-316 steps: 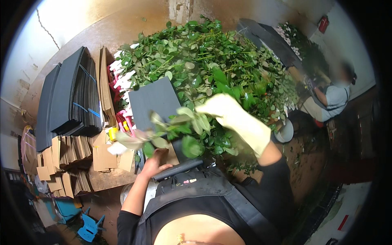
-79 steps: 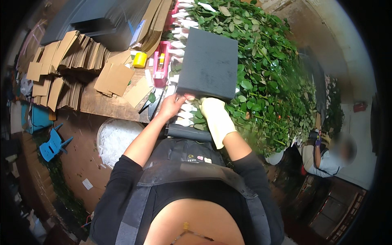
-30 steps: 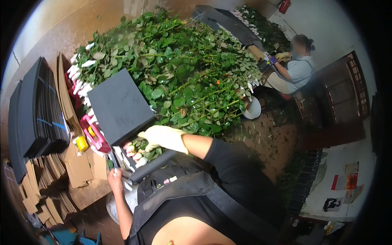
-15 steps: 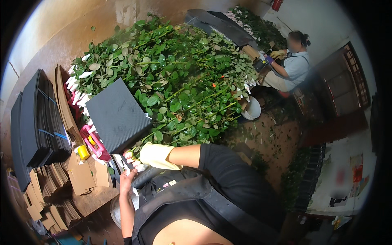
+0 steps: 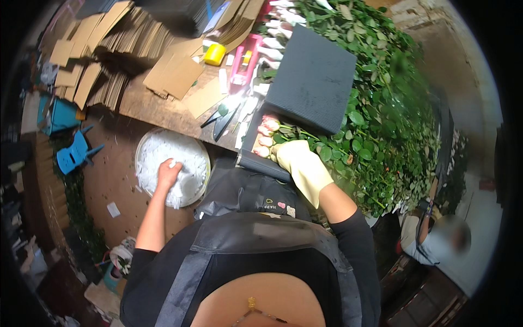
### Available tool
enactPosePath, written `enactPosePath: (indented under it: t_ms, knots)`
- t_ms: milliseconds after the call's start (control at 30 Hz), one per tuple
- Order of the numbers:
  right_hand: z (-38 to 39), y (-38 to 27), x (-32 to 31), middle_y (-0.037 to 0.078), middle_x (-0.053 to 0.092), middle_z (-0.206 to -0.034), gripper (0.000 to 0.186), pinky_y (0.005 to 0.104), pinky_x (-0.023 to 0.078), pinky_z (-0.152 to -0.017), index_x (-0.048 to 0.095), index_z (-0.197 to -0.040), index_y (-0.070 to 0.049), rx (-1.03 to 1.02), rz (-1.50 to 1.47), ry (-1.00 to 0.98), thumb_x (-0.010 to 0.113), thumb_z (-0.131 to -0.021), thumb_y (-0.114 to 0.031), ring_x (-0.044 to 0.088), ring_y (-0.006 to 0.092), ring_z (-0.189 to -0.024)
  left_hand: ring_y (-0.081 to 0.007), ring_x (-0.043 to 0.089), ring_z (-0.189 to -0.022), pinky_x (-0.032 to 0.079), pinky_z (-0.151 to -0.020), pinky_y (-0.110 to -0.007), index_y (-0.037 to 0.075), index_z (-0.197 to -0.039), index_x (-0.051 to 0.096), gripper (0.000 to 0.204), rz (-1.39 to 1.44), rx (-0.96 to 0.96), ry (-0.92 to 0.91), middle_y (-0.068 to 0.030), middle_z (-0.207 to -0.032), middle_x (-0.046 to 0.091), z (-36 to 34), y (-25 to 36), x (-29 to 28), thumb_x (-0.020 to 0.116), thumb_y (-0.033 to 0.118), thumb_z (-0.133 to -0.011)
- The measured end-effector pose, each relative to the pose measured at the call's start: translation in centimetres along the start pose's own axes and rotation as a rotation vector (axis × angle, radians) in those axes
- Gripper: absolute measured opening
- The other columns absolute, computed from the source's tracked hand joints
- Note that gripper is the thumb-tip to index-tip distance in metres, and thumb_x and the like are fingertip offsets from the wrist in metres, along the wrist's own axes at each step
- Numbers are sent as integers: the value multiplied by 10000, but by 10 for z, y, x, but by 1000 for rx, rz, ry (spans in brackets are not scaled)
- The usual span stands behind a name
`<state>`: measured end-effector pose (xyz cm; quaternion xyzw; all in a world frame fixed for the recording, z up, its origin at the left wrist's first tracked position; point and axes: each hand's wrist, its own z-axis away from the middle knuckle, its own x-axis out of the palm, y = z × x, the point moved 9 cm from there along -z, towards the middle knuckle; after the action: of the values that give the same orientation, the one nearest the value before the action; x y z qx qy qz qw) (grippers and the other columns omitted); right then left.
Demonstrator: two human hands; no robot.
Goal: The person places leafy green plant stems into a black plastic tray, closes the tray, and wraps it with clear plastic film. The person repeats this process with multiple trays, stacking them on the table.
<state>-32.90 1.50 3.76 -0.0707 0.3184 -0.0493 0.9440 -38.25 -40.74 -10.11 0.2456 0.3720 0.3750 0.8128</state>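
My bare left hand (image 5: 169, 174) is over a round white bucket (image 5: 140, 154) filled with soft white pieces (image 5: 188, 150). Its fingers are closed on one white piece, whose kind I cannot make out. My right hand (image 5: 299, 163), in a pale yellow glove, curls around stems just below several pink-and-cream roses (image 5: 266, 131). Its fingertips are partly hidden. The rose heads lie side by side on brown cardboard at the bench edge, beside a dark roll-like edge (image 5: 264, 165) in front of my apron.
A dark corrugated box (image 5: 313, 79) rests beside a big heap of leafy rose stems (image 5: 376, 92). On the bench are scissors (image 5: 220, 124), a pink tape dispenser (image 5: 245, 62), a yellow roll (image 5: 214, 54) and cardboard pieces (image 5: 171, 73). A blue stool (image 5: 76, 151) stands left; a co-worker (image 5: 419, 240) sits right.
My left hand has moved from the rose heads down to the bucket of white pieces. My right hand stays by the roses. The view has swung left and down.
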Motion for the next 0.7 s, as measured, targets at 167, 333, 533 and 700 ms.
enactPosePath:
  t_ms: [167,333,533,700]
  knots:
    - [-3,-6,1,152,743,-1144,380,412,535,-924,755,-1166,-111,-67,91,0,443,-1016,-269,720,302,-1075,-396,691,-1023,486,-982,-493,71,-1079,752,552,-1344,31,-88,-172,-1019,758,22,18,-19,678,581,-880]
    - [-29,3,17,156,736,-1169,433,415,538,-925,745,-1187,-113,-49,65,66,405,-1049,-342,708,303,-1104,-187,505,-658,460,-653,-344,44,-851,553,378,-193,440,-237,-49,-698,529,-2,194,106,751,356,-930]
    - [-10,-12,-12,156,757,-1060,353,423,551,-903,747,-1115,-129,-133,171,169,506,-1007,-362,732,308,-1023,-414,342,-1391,324,-1171,-468,0,-1413,356,1136,-438,806,-475,-257,-1422,338,-10,276,211,955,527,-603]
    - [33,7,-37,158,747,-1025,253,447,561,-849,703,-1116,-146,-47,-189,344,583,-967,-313,730,325,-942,-505,136,-1509,236,-1230,-528,69,-1484,323,1131,-401,818,-588,-336,-1549,168,-16,264,211,914,564,-656]
